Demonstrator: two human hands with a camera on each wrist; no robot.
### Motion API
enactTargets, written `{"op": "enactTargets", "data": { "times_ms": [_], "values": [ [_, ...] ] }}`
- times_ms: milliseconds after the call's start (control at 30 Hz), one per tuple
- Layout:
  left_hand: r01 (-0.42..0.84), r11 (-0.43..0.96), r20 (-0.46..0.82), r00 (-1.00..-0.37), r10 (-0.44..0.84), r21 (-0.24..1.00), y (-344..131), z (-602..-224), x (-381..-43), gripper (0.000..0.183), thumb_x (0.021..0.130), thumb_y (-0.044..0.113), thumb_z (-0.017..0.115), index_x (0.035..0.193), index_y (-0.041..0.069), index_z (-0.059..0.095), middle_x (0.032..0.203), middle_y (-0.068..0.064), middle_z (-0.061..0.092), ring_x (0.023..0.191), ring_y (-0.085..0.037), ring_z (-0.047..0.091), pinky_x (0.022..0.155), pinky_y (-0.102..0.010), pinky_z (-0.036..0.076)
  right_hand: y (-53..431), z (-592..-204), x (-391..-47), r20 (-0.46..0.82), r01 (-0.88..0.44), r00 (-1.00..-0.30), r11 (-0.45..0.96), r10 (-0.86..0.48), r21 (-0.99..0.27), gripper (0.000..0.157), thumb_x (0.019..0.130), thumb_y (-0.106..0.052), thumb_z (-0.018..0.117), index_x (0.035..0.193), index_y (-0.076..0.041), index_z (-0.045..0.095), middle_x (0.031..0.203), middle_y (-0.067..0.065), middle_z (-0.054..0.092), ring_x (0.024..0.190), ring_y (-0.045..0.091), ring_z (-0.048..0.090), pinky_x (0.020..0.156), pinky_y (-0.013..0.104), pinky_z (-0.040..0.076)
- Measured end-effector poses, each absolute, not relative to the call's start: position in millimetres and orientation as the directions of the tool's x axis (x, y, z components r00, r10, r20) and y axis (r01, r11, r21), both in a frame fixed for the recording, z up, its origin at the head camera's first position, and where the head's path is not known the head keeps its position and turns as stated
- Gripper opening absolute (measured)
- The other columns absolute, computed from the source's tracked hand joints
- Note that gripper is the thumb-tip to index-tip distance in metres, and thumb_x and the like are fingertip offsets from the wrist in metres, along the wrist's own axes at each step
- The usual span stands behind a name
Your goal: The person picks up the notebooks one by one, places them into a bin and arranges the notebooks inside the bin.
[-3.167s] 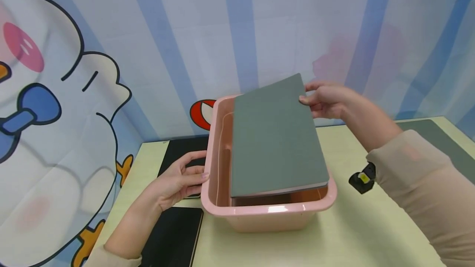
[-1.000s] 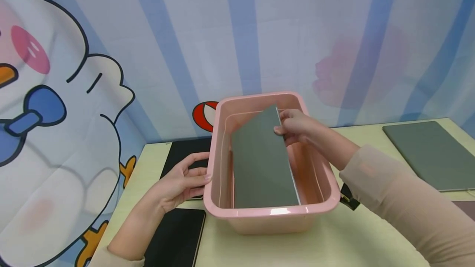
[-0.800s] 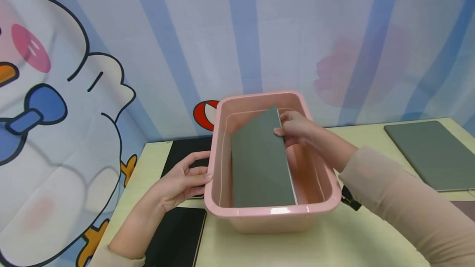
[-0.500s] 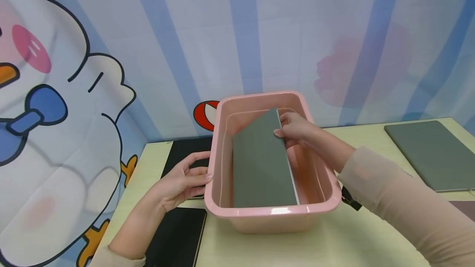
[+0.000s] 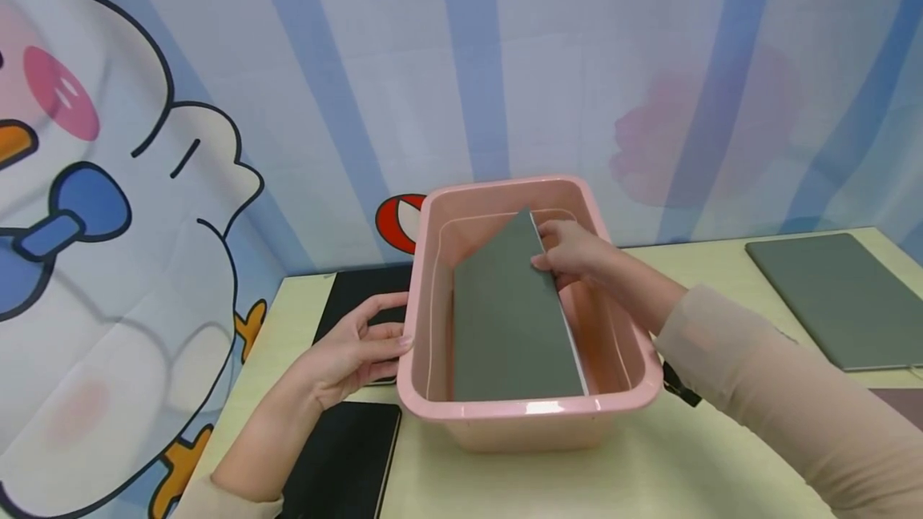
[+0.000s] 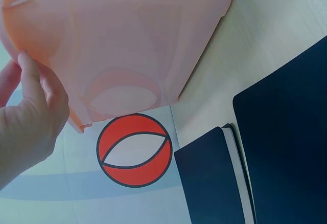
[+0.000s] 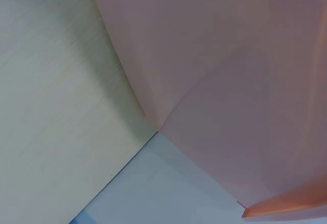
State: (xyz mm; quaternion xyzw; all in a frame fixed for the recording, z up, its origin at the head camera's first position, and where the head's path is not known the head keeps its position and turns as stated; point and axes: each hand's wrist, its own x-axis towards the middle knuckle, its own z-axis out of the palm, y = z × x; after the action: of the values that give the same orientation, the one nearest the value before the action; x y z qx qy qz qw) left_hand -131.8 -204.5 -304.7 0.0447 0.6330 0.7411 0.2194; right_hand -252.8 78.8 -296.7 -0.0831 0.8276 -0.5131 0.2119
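Note:
A pink plastic basin (image 5: 530,408) stands on the table in the head view. My left hand (image 5: 353,355) holds its left rim, thumb over the edge and fingers against the outer wall; the left wrist view also shows this hand (image 6: 36,106) at the rim. Inside the basin a grey-green notebook (image 5: 508,319) leans at a tilt, its lower edge hidden behind the front rim. With the thumb on its cover, my right hand (image 5: 573,251) pinches the notebook's right edge. Only the basin's outer wall (image 7: 219,91) and the table appear in the right wrist view; that hand is out of sight there.
Two black notebooks lie left of the basin, one nearer (image 5: 342,463) and one farther (image 5: 360,303). A second grey-green notebook (image 5: 840,299) lies at the right, with a brownish item (image 5: 901,405) at the frame edge. A patterned curtain (image 5: 534,62) hangs behind the table (image 5: 505,487).
Over about three seconds the right hand has lowered the grey-green notebook from above the rim down into the basin. Lately it has tilted slightly. The left hand has stayed on the rim.

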Motion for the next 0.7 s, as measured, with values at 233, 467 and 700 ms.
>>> {"op": "enactTargets", "data": {
  "times_ms": [233,467,700],
  "values": [
    [-0.271,-0.096,-0.218,-0.901,0.374,0.958,-204,-304,-132,0.064,0.086,-0.006,0.060,0.140,0.002,0.027,0.103,-0.012,0.064,0.088,-0.021,0.067,0.078,-0.033,0.055,79,-298,-253,-0.256,-0.015,-0.890,0.586,-0.377,-0.811,0.051,0.088,0.006,0.052,0.134,0.015,0.030,0.119,0.032,0.047,0.083,0.034,0.065,0.067,0.038,0.058],
    [-0.270,-0.089,-0.220,-0.903,0.370,0.959,-204,-303,-132,0.064,0.086,-0.006,0.060,0.140,0.002,0.027,0.104,-0.012,0.064,0.088,-0.021,0.067,0.078,-0.033,0.054,83,-313,-266,-0.251,-0.083,-0.882,0.656,-0.399,-0.750,0.047,0.083,0.006,0.054,0.125,0.017,0.037,0.116,0.030,0.049,0.088,0.031,0.063,0.065,0.034,0.058],
    [-0.275,-0.091,-0.224,-0.902,0.369,0.957,-204,-303,-131,0.064,0.086,-0.007,0.059,0.140,0.002,0.026,0.103,-0.012,0.064,0.088,-0.021,0.066,0.078,-0.033,0.054,80,-293,-249,-0.258,-0.179,-0.885,0.795,-0.388,-0.580,0.023,0.085,-0.002,0.057,0.101,0.011,0.047,0.093,0.018,0.052,0.077,0.024,0.055,0.055,0.024,0.049]
  ]
}}
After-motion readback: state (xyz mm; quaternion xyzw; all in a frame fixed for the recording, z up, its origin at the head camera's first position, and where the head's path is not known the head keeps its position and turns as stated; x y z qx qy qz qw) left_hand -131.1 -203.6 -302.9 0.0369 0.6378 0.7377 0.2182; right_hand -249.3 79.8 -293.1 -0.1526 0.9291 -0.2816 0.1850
